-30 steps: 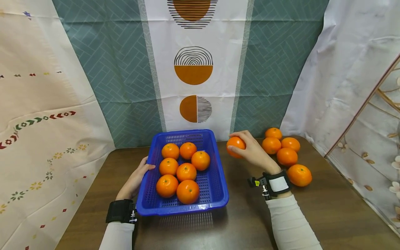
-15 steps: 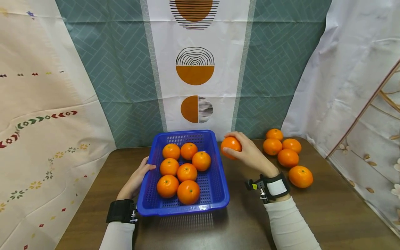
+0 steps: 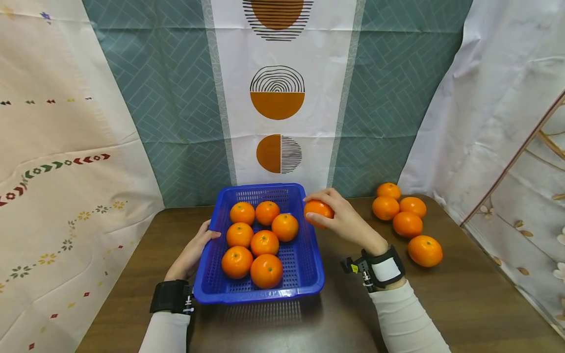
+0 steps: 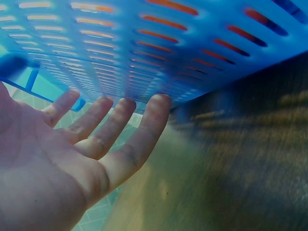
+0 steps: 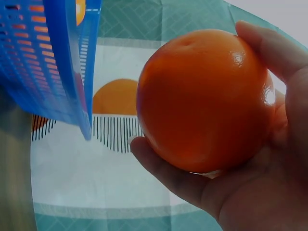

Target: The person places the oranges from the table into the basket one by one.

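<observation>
A blue perforated plastic basket (image 3: pixel 289 293) with several oranges (image 3: pixel 264 243) in it stands tilted toward me in the head view. My left hand (image 3: pixel 190 256) holds its left side, the thumb over the rim. In the left wrist view the fingers (image 4: pixel 153 115) are fairly straight against the slotted outside of the basket. My right hand (image 3: pixel 348 221) grips a single orange (image 3: pixel 318 213) between thumb and fingers, just beside the basket's right rim. That orange is off the table in the right wrist view, apart from the basket wall (image 5: pixel 57 62).
More oranges (image 3: pixel 407 224) lie in a loose group at the table's back right, beyond my right wrist. The brown wooden table (image 3: pixel 344 314) ends at a hanging cloth (image 3: pixel 278 122) behind. Patterned cloths also hang at left and right.
My right hand has carried its orange leftward, from over the table to the basket's right rim. The left hand and the basket have stayed in place.
</observation>
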`<act>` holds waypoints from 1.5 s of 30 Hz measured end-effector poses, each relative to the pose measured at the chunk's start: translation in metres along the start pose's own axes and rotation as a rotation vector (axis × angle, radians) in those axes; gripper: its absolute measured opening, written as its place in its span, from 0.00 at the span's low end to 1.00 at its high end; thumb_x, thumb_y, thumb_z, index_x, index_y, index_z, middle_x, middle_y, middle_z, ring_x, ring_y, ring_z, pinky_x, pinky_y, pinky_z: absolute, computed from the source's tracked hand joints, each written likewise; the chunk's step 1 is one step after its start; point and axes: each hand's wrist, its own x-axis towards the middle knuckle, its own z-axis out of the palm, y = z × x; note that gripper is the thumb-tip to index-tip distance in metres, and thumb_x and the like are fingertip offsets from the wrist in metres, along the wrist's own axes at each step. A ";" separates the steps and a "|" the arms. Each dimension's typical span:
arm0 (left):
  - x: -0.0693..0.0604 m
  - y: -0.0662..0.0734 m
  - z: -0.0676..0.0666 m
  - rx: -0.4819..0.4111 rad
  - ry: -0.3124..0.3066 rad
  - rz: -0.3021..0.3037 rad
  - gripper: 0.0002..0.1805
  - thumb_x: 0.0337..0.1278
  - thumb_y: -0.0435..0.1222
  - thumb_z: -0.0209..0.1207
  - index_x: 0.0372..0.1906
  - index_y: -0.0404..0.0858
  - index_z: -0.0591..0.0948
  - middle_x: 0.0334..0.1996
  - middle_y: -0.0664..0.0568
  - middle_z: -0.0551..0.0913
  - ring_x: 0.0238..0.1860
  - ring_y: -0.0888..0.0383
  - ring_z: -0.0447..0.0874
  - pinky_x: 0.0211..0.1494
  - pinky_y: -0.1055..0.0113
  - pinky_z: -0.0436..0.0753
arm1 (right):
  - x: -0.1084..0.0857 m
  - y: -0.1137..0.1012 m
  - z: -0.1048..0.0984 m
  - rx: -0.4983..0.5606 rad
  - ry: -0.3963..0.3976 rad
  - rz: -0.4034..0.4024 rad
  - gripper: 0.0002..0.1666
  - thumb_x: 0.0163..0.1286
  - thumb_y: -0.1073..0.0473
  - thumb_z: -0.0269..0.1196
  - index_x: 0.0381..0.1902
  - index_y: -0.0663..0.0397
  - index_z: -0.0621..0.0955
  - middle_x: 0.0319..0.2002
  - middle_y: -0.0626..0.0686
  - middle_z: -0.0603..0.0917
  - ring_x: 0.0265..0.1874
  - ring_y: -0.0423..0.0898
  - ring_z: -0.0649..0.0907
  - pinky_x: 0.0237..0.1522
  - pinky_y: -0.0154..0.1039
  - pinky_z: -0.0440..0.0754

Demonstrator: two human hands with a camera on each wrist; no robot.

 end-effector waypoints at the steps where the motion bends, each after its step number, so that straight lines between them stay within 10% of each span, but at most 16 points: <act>1: 0.000 0.000 0.000 -0.001 -0.001 0.004 0.34 0.81 0.45 0.46 0.82 0.50 0.46 0.73 0.33 0.60 0.54 0.45 0.82 0.52 0.50 0.87 | 0.001 -0.001 0.002 0.001 -0.003 -0.006 0.21 0.71 0.54 0.70 0.60 0.42 0.83 0.53 0.54 0.77 0.45 0.51 0.80 0.43 0.46 0.81; 13: 0.000 -0.001 -0.001 -0.030 -0.011 -0.001 0.34 0.80 0.44 0.46 0.82 0.50 0.48 0.73 0.34 0.61 0.57 0.43 0.80 0.54 0.52 0.86 | 0.003 -0.008 0.015 0.027 -0.103 -0.052 0.22 0.70 0.56 0.68 0.61 0.46 0.80 0.57 0.55 0.75 0.49 0.52 0.80 0.48 0.47 0.83; 45: 0.002 -0.001 0.000 -0.026 -0.007 0.011 0.33 0.81 0.43 0.45 0.81 0.49 0.48 0.73 0.34 0.61 0.59 0.40 0.80 0.53 0.50 0.87 | 0.043 -0.052 0.037 -0.279 -0.715 0.006 0.23 0.71 0.51 0.70 0.61 0.46 0.80 0.53 0.52 0.71 0.52 0.51 0.73 0.51 0.45 0.77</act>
